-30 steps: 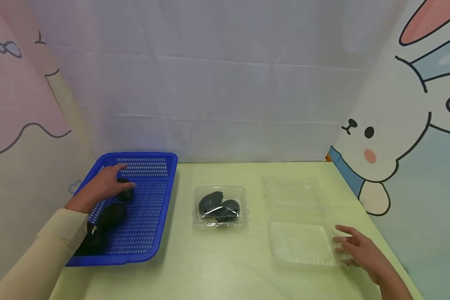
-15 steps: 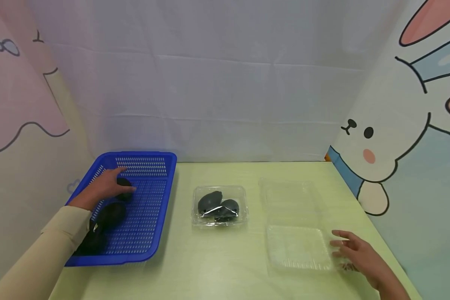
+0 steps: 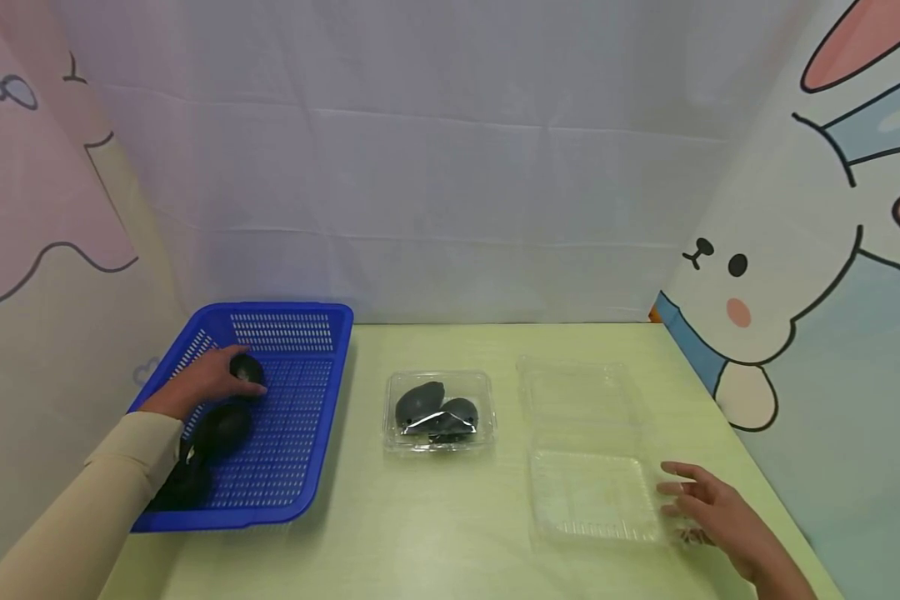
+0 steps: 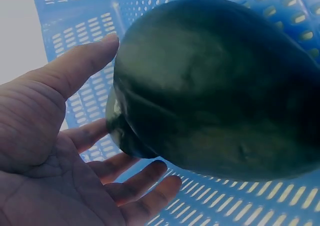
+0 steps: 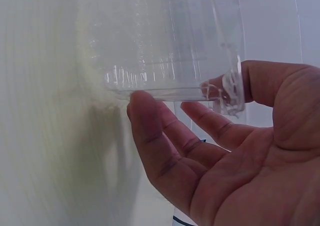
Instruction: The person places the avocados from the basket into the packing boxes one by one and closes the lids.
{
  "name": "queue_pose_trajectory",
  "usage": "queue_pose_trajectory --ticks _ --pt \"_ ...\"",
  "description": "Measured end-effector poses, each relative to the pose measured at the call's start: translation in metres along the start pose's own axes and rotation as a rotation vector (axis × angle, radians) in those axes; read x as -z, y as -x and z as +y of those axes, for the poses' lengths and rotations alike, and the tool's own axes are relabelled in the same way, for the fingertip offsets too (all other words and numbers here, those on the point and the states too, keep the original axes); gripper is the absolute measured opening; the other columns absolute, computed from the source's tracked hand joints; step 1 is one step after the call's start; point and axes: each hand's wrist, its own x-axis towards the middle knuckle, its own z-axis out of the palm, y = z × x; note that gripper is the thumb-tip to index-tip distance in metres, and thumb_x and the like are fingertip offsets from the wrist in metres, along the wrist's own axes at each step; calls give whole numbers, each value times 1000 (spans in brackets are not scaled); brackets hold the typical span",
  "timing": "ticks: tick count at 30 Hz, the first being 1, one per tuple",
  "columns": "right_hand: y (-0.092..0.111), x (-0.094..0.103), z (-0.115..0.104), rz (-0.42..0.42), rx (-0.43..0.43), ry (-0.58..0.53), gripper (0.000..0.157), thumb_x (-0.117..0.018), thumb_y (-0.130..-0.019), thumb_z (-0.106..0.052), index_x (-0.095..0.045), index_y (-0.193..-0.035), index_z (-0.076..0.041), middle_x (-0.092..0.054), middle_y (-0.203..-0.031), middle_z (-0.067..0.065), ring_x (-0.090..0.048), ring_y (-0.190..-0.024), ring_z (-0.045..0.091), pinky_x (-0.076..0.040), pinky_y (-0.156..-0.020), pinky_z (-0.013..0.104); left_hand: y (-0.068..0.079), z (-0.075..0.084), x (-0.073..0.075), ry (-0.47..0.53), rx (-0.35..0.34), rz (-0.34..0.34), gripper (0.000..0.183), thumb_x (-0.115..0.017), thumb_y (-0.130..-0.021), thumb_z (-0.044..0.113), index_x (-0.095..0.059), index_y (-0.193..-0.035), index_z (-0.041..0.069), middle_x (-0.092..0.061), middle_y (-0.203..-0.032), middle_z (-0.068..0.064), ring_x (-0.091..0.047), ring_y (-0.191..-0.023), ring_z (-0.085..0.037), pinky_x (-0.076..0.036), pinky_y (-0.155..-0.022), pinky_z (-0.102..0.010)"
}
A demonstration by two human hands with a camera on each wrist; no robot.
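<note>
My left hand [image 3: 206, 379] curls its thumb and fingers about a dark green avocado [image 3: 247, 369] in the blue basket [image 3: 326, 417]. In the left wrist view a nearer avocado [image 4: 210, 91] fills much of the frame and partly hides the one between thumb and fingers. More dark avocados [image 3: 183, 483] lie towards the basket's front left, partly behind my sleeve. At the right, my right hand [image 3: 727, 512] rests loosely against the side of an open clear plastic clamshell container [image 3: 596, 492]. Its spread fingertips touch the wall near a corner in the right wrist view.
Mid-table stands a closed clear clamshell [image 3: 438, 412] with dark avocados inside. The open container's lid [image 3: 577, 392] lies back on the pale yellow table [image 3: 420, 525]. A white cloth backdrop [image 3: 450, 208] hangs behind, with cartoon-printed panels at both sides.
My left hand has lowered slightly, and its thumb and fingers have closed in about the far avocado. The right hand stays at the open container, which has shifted slightly in view.
</note>
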Motion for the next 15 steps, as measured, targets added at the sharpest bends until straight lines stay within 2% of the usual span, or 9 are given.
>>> queue_pose_trajectory --ticks 9,15 --pt "2 -3 -2 5 -7 9 53 -47 -107 -9 -29 -153 9 -54 -139 33 -66 -113 33 -57 -80 43 -6 -4 -3 3 14 9 100 -84 -85 29 -26 -150 -19 -26 -147 -50 -28 -133 -69 -31 -102 -78" --pt "3 -3 -1 -2 5 7 53 -47 -107 -10 -28 -154 9 -53 -139 34 -65 -113 35 -57 -81 43 -8 -5 -6 1 15 29 94 -84 -86 23 -27 -148 -20 -29 -145 -50 -31 -132 -67 -31 -104 -76"
